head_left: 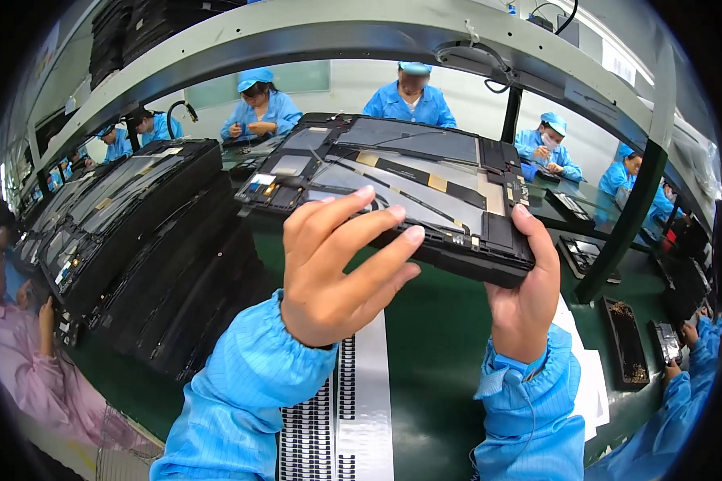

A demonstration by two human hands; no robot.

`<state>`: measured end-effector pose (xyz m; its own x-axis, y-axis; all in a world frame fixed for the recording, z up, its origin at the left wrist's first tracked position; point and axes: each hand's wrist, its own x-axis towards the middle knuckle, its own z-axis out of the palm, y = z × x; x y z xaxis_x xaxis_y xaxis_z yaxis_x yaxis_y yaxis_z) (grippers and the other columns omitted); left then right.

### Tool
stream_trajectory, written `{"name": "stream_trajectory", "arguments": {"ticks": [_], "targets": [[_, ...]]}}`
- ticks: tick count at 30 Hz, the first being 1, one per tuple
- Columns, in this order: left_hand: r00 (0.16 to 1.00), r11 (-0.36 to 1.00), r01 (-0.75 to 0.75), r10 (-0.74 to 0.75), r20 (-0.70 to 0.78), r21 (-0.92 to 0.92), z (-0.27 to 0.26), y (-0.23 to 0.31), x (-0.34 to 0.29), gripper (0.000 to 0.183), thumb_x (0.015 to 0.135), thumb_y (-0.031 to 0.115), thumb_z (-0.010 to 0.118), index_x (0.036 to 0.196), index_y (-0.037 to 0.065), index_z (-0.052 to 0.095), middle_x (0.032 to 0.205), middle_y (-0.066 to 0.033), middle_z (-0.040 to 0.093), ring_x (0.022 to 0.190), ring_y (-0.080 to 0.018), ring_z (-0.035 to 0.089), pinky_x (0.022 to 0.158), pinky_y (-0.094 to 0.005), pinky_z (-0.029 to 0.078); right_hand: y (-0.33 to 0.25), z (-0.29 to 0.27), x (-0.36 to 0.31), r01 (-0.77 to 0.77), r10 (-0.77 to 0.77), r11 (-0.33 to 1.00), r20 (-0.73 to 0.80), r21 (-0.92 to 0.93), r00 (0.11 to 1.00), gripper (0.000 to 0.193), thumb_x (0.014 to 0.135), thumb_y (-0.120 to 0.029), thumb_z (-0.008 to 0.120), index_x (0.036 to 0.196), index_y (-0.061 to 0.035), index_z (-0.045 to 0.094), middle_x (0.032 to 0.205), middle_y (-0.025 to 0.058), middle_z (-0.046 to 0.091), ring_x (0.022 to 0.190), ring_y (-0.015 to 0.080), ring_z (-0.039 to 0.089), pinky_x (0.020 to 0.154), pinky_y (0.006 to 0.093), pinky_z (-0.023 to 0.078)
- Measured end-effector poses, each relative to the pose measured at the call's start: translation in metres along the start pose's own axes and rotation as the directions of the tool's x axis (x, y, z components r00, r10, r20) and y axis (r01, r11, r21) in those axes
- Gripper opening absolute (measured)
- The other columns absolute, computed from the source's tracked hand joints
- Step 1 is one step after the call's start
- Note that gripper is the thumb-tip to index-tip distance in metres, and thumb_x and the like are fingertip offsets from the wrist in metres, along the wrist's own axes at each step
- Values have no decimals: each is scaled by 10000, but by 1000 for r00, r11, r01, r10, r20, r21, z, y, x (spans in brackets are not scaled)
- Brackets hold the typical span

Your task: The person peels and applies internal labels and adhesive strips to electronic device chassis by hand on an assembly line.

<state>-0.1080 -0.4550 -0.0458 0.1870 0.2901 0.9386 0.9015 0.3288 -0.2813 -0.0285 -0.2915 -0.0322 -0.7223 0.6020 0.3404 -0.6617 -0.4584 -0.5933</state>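
Note:
An opened tablet-like assembly (457,160) in a thick black tray is held up above the bench, tilted with its inner side showing. Grey panels, a long black strip with gold patches and thin cables lie across it. My right hand (525,293) grips the tray's right end, thumb on top and the other fingers hidden underneath. At the near edge, my left hand (337,268) is open, fingers spread over the assembly; whether the fingertips touch it I cannot tell. Below my left wrist lies a white sheet (369,437) with rows of small black stickers.
Tall stacks of similar trays (128,208) fill the left side. A metal shelf beam (329,38) crosses overhead, with a dark post (634,220) at right. A black parts tray (624,341) and white papers (590,393) lie right. Co-workers sit around the green bench (433,385).

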Motion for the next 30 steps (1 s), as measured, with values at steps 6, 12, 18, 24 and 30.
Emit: {"name": "stream_trajectory", "arguments": {"ticks": [6,12,18,24,30], "targets": [[999,999,-39,39,-11,-12,-3,0,0,352,529,157,707,872,167,630,912,-6,577,837,-180,529,725,-331,367,-2,8,-7,-124,124,992,19,-15,992,101,777,-125,518,830,-38,514,753,35,540,677,120,556,595,259,475],[995,998,-53,51,84,31,-8,3,-1,497,436,192,763,903,158,596,944,-15,550,868,-205,521,735,-345,350,2,11,-10,-160,160,987,26,11,987,137,785,-125,514,870,-19,496,790,52,542,712,125,558,639,256,464],[994,997,-47,41,99,54,-13,7,1,494,401,175,758,871,148,606,913,3,552,839,-195,526,718,-340,345,2,12,-13,-188,188,982,54,-1,981,136,789,-127,510,872,-21,489,784,52,542,707,131,561,632,261,470],[996,998,-36,31,87,51,-11,5,-1,449,433,176,750,858,143,609,897,5,554,841,-195,524,716,-335,341,5,14,-13,-220,220,975,33,-22,975,138,786,-138,517,868,-29,498,771,47,541,690,129,561,613,269,474],[999,996,-51,52,13,-73,-13,4,-1,485,592,356,730,988,164,527,955,-38,520,895,-233,524,768,-364,337,4,10,-8,-119,119,993,26,-18,993,135,770,-139,528,852,-33,538,775,51,561,701,148,568,636,283,481]]}}
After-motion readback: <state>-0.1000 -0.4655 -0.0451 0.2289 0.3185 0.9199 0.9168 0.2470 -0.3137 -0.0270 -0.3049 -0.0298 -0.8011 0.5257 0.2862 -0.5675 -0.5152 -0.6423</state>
